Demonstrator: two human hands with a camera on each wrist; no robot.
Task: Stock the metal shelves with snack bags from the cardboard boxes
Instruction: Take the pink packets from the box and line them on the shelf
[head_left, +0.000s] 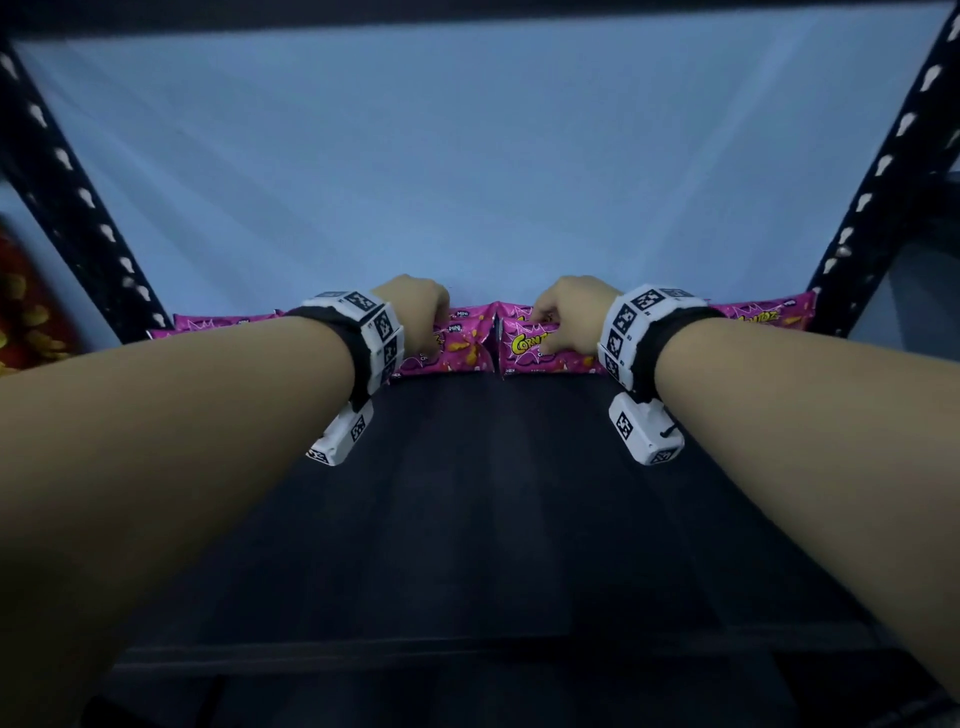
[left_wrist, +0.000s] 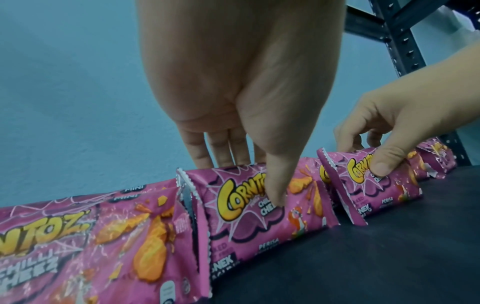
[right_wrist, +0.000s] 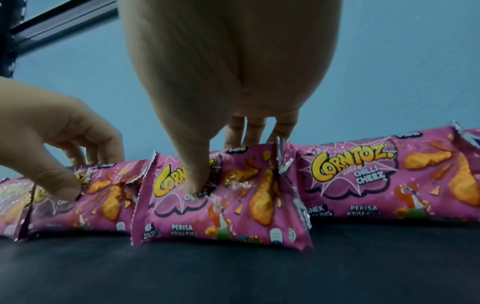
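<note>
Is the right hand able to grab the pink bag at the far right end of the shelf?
Probably yes. That far-right bag stands beside the right hand with nothing between them, but the right hand's fingers are pinching another bag, so it must let go first.

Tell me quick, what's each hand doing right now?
Left hand: pinching a pink snack bag standing on the shelf.
Right hand: pinching the next pink bag beside it.
</note>
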